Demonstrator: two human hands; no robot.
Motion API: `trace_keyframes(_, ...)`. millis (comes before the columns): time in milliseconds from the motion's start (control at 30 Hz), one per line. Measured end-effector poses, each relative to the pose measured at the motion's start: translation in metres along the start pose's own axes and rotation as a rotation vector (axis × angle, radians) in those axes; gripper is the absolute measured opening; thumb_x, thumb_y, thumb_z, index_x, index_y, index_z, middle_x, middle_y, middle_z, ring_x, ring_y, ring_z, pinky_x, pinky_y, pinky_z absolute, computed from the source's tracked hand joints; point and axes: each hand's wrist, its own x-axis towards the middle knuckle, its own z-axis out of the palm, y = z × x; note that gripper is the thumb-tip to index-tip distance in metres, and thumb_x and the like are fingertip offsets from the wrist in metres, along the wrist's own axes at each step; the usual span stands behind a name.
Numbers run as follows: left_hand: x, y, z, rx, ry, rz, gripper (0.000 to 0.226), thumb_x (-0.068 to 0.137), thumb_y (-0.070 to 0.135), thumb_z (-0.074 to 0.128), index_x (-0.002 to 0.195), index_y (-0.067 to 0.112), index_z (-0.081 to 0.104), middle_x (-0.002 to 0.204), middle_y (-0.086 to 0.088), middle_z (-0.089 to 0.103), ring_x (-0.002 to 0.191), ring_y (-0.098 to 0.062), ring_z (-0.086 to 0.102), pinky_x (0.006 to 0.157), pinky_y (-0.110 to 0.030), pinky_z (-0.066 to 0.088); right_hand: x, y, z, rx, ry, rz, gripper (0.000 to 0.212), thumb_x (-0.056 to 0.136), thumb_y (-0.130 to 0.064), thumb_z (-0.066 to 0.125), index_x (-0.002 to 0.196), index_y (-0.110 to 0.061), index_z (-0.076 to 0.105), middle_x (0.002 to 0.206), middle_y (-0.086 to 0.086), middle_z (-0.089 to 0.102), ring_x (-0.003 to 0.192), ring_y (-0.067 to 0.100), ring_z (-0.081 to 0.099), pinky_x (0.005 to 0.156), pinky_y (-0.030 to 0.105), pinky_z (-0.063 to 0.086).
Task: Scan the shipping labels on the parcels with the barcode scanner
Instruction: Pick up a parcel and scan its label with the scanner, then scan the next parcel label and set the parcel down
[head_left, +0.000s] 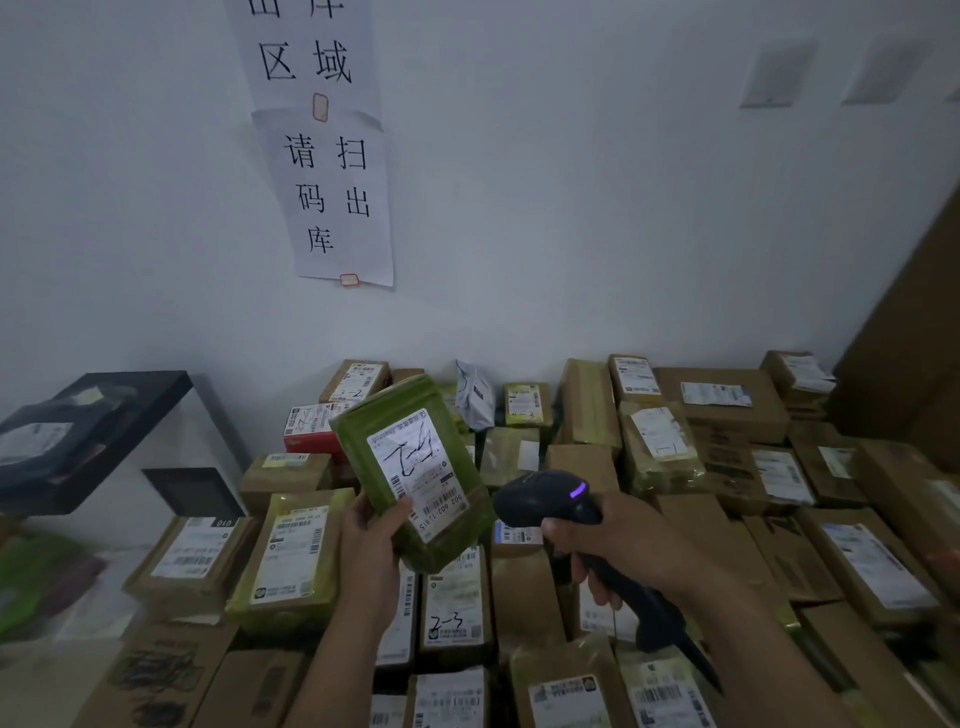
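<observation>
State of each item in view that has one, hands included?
green parcel, held up, tilted.
shipping label, facing camera, pen marks across it.
barcode scanner, purple light lit, nose towards the green parcel.
left hand, grips the green parcel's lower part.
right hand, grips the barcode scanner's handle.
other parcels, lying packed together, labels mostly up.

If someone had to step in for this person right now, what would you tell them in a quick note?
Left hand holds the green parcel up, tilted, shipping label facing the camera, thumb on its lower edge.
Right hand grips the barcode scanner by its handle, head just right of the parcel, purple light lit.
Done: cannot tell whether this label, or any other, has been read.
Left: probably scan this barcode, then work through the pile of parcels below and behind.
</observation>
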Motion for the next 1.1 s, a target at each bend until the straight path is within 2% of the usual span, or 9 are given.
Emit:
trace_keyframes(167,0.012,-0.010,0.027,0.148,-0.002,-0.022,0.033,0.091,0.018,0.067,0.123,0.023,0.061,0.112,-0.004,0.074,0.101,-0.026,0.072,0.089,-0.050,0.057,0.013,0.008,-0.030,0.080,0.111,-0.030,0.041,0.078,-0.051,0.070,0.077,-0.010,0.067,0.061,0.007,0.068,0.044,0.018,0.059,0.043,0.026,0.049)
trace_keyframes(267,0.028,-0.022,0.061,0.223,-0.021,-0.129,0.018,0.096,0.025,0.062,0.114,0.026,0.063,0.105,-0.003,0.075,0.095,-0.024,0.072,0.086,-0.048,0.058,0.026,0.014,-0.057,0.191,0.240,-0.017,0.042,0.081,-0.045,0.067,0.082,-0.003,0.064,0.059,0.006,0.066,0.044,0.018,0.059,0.043,0.025,0.049)
trace_keyframes(367,0.048,-0.035,0.103,0.276,-0.069,-0.223,0.021,0.096,0.026,0.063,0.117,0.020,0.063,0.103,-0.004,0.076,0.092,-0.023,0.073,0.082,-0.043,0.060,0.044,0.028,-0.087,0.304,0.340,0.010,0.047,0.085,-0.042,0.066,0.090,0.005,0.064,0.068,0.013,0.068,0.046,0.021,0.058,0.044,0.028,0.049)
trace_keyframes(467,0.074,-0.057,0.144,0.375,-0.132,-0.296,0.014,0.097,0.023,0.063,0.108,0.015,0.067,0.090,-0.002,0.078,0.079,-0.019,0.075,0.066,-0.032,0.061,0.066,0.041,-0.118,0.425,0.428,0.038,0.045,0.084,-0.044,0.065,0.083,0.001,0.064,0.063,0.011,0.067,0.042,0.020,0.054,0.041,0.028,0.047)
trace_keyframes(533,0.093,-0.076,0.170,0.444,-0.180,-0.329,0.015,0.096,0.023,0.062,0.108,0.016,0.068,0.093,-0.003,0.078,0.084,-0.021,0.075,0.076,-0.037,0.061,0.083,0.046,-0.142,0.481,0.453,0.021,0.048,0.078,-0.050,0.066,0.074,-0.003,0.064,0.057,0.012,0.063,0.040,0.021,0.051,0.040,0.027,0.045)
trace_keyframes(633,0.121,-0.103,0.200,0.575,-0.221,-0.286,0.017,0.095,0.031,0.062,0.107,0.020,0.069,0.092,0.001,0.077,0.085,-0.019,0.074,0.083,-0.040,0.060,0.111,0.050,-0.174,0.557,0.445,-0.005,0.045,0.067,-0.055,0.070,0.069,-0.010,0.068,0.064,0.014,0.064,0.043,0.022,0.053,0.043,0.028,0.047)
trace_keyframes(833,0.158,-0.138,0.223,0.674,-0.247,-0.334,0.029,0.097,0.039,0.055,0.117,0.020,0.063,0.100,-0.002,0.073,0.089,-0.020,0.071,0.080,-0.037,0.059,0.159,0.077,-0.177,0.514,0.376,0.043,0.049,0.071,-0.053,0.069,0.083,-0.006,0.065,0.069,0.012,0.069,0.045,0.019,0.056,0.042,0.028,0.048)
trace_keyframes(1000,0.154,-0.154,0.221,0.730,-0.297,-0.279,0.021,0.097,0.047,0.054,0.108,0.031,0.063,0.084,0.012,0.073,0.067,0.002,0.069,0.053,-0.015,0.051,0.193,0.093,-0.156,0.537,0.306,0.133,0.054,0.069,-0.054,0.069,0.084,-0.003,0.065,0.069,0.014,0.070,0.044,0.019,0.059,0.041,0.025,0.048)
trace_keyframes(1100,0.157,-0.152,0.216,0.757,-0.372,-0.329,0.035,0.098,0.054,0.049,0.119,0.029,0.062,0.098,0.009,0.074,0.082,-0.005,0.072,0.070,-0.023,0.055,0.207,0.094,-0.143,0.551,0.249,0.153,0.049,0.073,-0.052,0.072,0.082,-0.004,0.066,0.070,0.016,0.069,0.046,0.021,0.060,0.042,0.028,0.049)
